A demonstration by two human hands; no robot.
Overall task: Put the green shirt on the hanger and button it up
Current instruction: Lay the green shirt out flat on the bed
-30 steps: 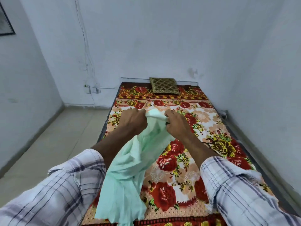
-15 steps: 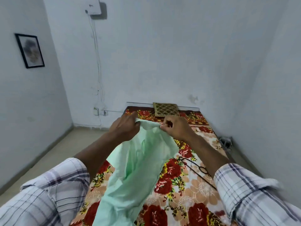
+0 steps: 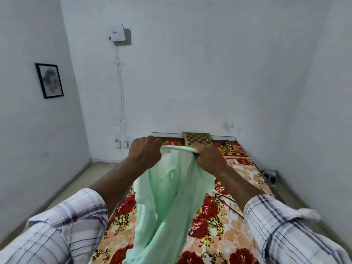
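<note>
The green shirt (image 3: 171, 202) hangs above the flowered bed (image 3: 219, 244), and the hanger (image 3: 227, 205) lies bare on the cover beside it. Higher up, the left hand (image 3: 144, 152) and the right hand (image 3: 208, 158) both grip the collar with curled fingers. Hanging and buttoning seem not begun.

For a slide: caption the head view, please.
Left hand and right hand hold the shirt by its collar above the bed, where the hanger lies.
</note>
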